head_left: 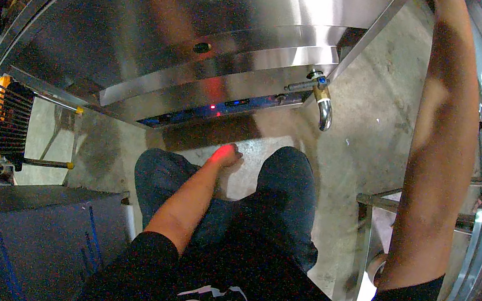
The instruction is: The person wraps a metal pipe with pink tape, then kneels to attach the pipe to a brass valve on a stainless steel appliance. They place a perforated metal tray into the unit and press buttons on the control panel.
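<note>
My left hand (226,155) reaches low and forward under the front edge of a large stainless steel machine (166,28). It sits just below a blue control strip (223,107) with a small red light, whose glow tints the fingers; I cannot tell whether they touch anything. My right arm (443,154) stretches up along the right side. Its hand passes out of view at the top edge.
A curved metal tap (323,104) sticks out at the machine's right front corner. A black wire rack (1,121) hangs at the left. A dark bin (46,232) stands at the lower left. A metal frame (417,210) stands at the right on the concrete floor (371,109).
</note>
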### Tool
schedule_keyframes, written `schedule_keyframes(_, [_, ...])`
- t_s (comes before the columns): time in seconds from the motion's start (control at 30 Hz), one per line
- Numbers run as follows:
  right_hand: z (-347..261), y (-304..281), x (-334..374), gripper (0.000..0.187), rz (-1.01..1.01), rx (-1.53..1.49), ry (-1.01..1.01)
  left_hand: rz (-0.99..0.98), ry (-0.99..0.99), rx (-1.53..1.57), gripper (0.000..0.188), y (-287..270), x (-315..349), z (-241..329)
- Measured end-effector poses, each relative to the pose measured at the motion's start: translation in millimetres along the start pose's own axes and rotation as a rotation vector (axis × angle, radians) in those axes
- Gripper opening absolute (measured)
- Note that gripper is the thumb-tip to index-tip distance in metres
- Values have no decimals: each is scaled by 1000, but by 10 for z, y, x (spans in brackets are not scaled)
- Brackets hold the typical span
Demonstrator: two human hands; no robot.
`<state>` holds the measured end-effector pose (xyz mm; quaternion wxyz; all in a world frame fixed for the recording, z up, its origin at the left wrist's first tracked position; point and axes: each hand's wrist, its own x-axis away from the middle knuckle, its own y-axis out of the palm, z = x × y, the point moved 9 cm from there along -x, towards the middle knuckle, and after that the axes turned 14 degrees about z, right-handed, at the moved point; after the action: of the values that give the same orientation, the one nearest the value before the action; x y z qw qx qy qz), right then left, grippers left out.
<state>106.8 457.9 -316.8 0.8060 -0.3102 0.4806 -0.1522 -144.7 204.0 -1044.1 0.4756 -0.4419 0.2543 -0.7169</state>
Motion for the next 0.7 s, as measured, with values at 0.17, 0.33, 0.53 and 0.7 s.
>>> schedule_keyframes(0.17, [61, 6, 23, 43, -2, -51, 116, 42, -40, 77, 45, 0, 5, -155])
schedule_keyframes(0.33, [10, -155, 83, 46, -35, -108, 311, 28, -22, 24, 44, -1, 18, -113])
schedule_keyframes(0.53, [-79, -196, 127, 44, -57, 31, 132, 5, -51, 37, 42, -104, 57, 44])
schedule_keyframes(0.7, [342, 59, 49, 50, 90, -508, 476, 92, -103, 114, 48, -182, 66, 178])
